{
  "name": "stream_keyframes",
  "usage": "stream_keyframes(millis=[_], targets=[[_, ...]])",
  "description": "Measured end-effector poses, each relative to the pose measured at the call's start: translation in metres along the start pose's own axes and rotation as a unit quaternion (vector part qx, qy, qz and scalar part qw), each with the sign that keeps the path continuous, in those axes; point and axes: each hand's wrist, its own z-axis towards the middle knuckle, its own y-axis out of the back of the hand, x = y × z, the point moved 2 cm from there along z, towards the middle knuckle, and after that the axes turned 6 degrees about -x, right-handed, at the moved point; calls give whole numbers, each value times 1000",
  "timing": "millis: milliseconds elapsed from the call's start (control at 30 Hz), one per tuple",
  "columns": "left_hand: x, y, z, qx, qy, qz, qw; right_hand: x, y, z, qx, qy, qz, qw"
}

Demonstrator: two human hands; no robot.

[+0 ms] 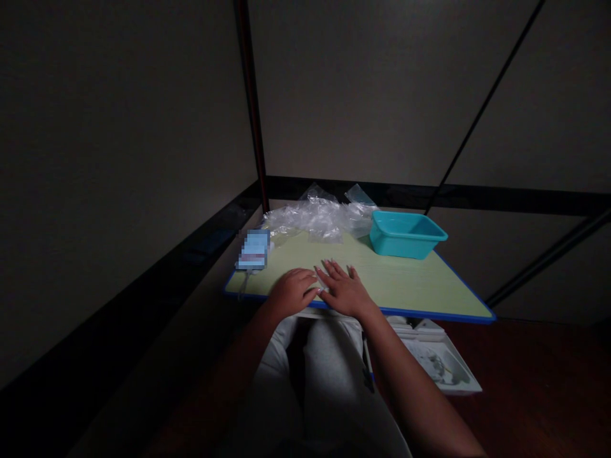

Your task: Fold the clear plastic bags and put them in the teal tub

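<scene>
My left hand (292, 292) rests at the near edge of the pale green table (396, 286), its fingers pointing right and the thumb held apart from them. Right beside it, my right hand (344, 291) lies flat with the fingers spread. A small whitish, see-through piece (323, 284) shows between the two hands, partly covered by the fingertips; its kind cannot be made out. Neither hand is closed round anything. Beyond them, a heap of clear plastic bags (317, 216) lies crumpled along the table's far side.
A turquoise plastic basin (405, 236) stands at the back right. On the left lies a phone-like item (254, 249) with a blurred-out screen and a strap. Under the table's right side, a white open drawer or tray (442, 362) sticks out. Walls close in behind and to the left.
</scene>
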Motion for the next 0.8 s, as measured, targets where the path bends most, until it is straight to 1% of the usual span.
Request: stream_keyframes(millis=[167,300,500,633,800], targets=[[-1,1,2,32,-5,-27,999,2,0,0,-3,2,-2,1000],[-1,2,3,38,10,-34,999,2,0,-1,-6,5,4,1000],[4,-3,0,62,-19,-21,998,0,-3,1,-4,-3,-1,1000],[7,-6,-1,70,-19,-11,997,1,-3,1,-2,1,-5,1000],[5,-4,0,92,-20,10,996,0,1,-12,-2,23,5,1000]])
